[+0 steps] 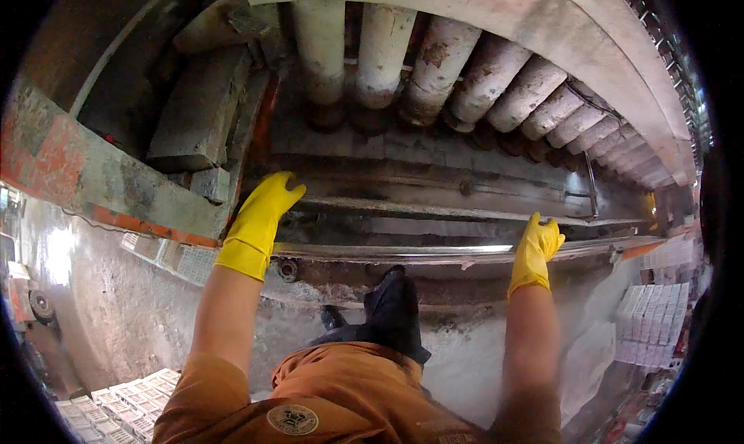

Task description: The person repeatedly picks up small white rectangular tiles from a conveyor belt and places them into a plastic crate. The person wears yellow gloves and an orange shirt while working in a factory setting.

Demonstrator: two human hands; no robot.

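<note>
I judged the long bar (pixel 418 208) stiff and heavy, best held near both ends; I couldn't tell whether my left grip (pixel 267 205) or right grip (pixel 538 246) had closed on it

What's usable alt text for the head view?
A person's yellow-gloved left hand and right hand reach, wide apart, past a long shiny rail; whether either grips anything is unclear. Beyond them stands a row of pale, worn cylinders. Below show an orange-brown shirt and dark trousers.
</note>
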